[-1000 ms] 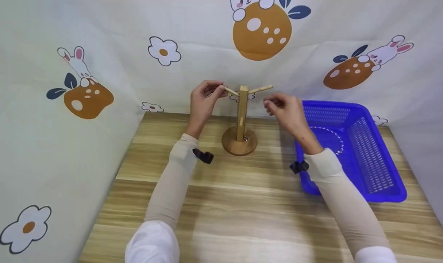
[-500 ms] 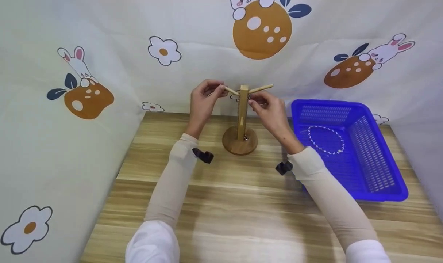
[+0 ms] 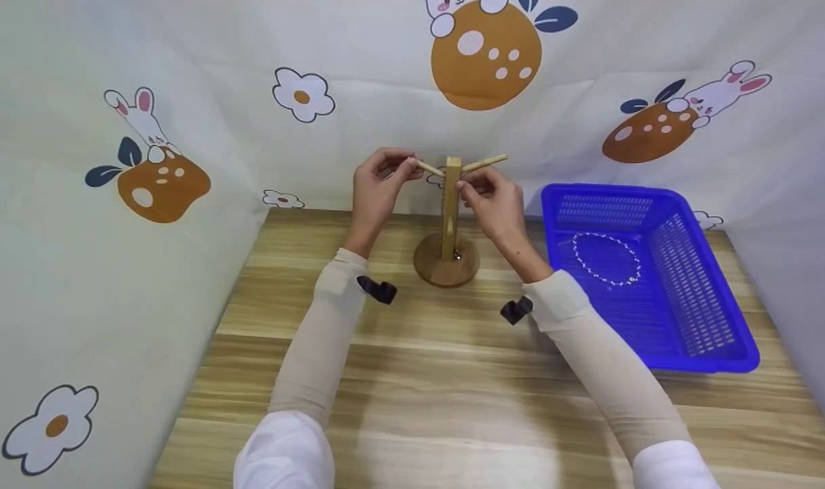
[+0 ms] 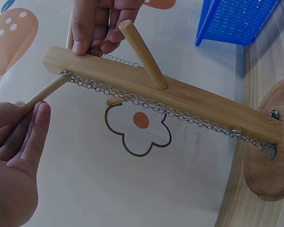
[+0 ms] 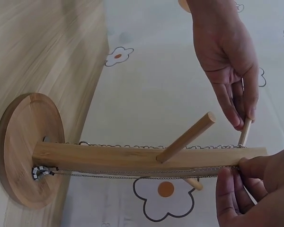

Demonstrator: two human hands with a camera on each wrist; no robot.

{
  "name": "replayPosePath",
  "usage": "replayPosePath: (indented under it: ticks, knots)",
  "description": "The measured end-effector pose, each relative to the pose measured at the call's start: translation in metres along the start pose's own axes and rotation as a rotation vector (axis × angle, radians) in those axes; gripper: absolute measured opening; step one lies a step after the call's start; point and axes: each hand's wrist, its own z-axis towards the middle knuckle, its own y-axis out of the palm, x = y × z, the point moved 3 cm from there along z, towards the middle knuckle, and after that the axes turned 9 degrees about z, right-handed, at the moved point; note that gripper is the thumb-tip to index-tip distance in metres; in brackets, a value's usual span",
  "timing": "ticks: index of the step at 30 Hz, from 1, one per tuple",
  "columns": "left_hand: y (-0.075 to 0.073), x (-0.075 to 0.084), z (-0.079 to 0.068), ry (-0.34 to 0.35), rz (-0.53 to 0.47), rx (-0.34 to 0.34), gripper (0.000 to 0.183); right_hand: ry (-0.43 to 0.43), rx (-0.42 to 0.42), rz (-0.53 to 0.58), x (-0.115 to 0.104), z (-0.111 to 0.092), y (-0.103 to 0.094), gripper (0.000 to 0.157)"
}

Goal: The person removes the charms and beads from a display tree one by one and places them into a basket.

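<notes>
A wooden jewelry stand [image 3: 451,210] with a round base [image 3: 446,272] stands upright. Its post carries several short pegs. My left hand [image 3: 380,187] pinches the tip of the left peg [image 4: 49,92]. From that peg, close to the post, a silver chain necklace [image 4: 151,105] hangs down to the base. My right hand [image 3: 495,204] is at the post's upper right side, thumb against the wood. Its fingertips pinch at the top of a second, finer chain necklace [image 5: 132,176], beside the right peg [image 3: 486,163]. A pendant [image 5: 40,172] hangs low by the base.
To the right stands a blue plastic basket [image 3: 718,272] with a white beaded necklace [image 3: 606,281] lying in a loop inside. Behind the stand hangs a printed cloth [image 3: 372,54]. A front peg [image 5: 187,137] juts out from the post's middle.
My right hand has moved left from beside the basket to the post, its fingertips now at the chain there. The left hand has stayed on the left peg.
</notes>
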Motion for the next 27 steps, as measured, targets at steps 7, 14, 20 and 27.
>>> replayPosePath:
  ticks: [7,14,20,27]
  knots:
    - [-0.0007,0.0001,-0.0005,-0.02,0.001,0.007,0.024,0.02,0.009,0.009,0.0,-0.0004,0.0005,0.013]
    - [0.0004,0.0002,0.0001,-0.022,-0.011,0.01,0.02,0.033,0.018,0.005,-0.0011,-0.0009,-0.0003,0.009]
    - [0.0006,0.0004,-0.0002,-0.019,-0.008,0.007,0.018,0.028,0.027,0.03,-0.0023,-0.0015,-0.0031,0.011]
    - [0.0005,-0.0002,0.0002,-0.01,-0.003,-0.005,0.026,0.001,0.043,0.074,-0.006,-0.0023,-0.0045,0.014]
